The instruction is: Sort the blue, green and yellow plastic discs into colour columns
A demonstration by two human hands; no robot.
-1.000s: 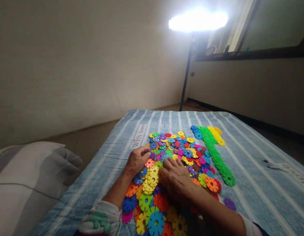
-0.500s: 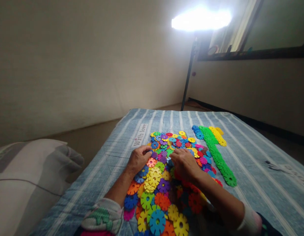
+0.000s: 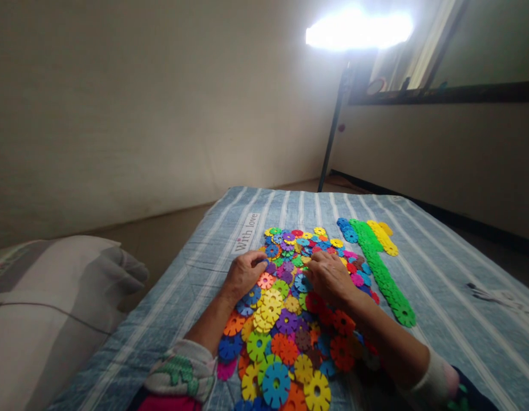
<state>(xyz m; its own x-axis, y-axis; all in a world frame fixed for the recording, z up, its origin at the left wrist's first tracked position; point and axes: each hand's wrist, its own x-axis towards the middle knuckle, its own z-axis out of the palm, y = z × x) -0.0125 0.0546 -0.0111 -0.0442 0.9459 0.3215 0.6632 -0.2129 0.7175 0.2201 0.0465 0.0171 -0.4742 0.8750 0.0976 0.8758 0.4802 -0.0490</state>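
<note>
A wide pile of colourful notched plastic discs [image 3: 274, 308] lies spread on the striped cloth. At the pile's left side rests my left hand [image 3: 246, 275], its fingers curled and thumb close to the fingertips, beside a purple-blue disc. Whatever it pinches, if anything, is too small to make out. My right hand [image 3: 330, 278] is over the right half of the pile, palm down. Its fingers are bent together with the tips down among the discs, and what they hold is hidden. Under its wrist, red discs [image 3: 343, 322] lie partly in shadow.
Right of the pile is a long overlapping row of green discs [image 3: 382, 271]. Short blue [image 3: 347, 229] and yellow [image 3: 383, 237] rows lie by its far end. A bright lamp [image 3: 358, 31] on a stand rises behind. Grey-white bedding [image 3: 76, 297] is at left.
My right hand has shifted slightly up and right over the pile, showing a light-blue disc beside it. My left hand stays about where it was. The view has turned slightly.
</note>
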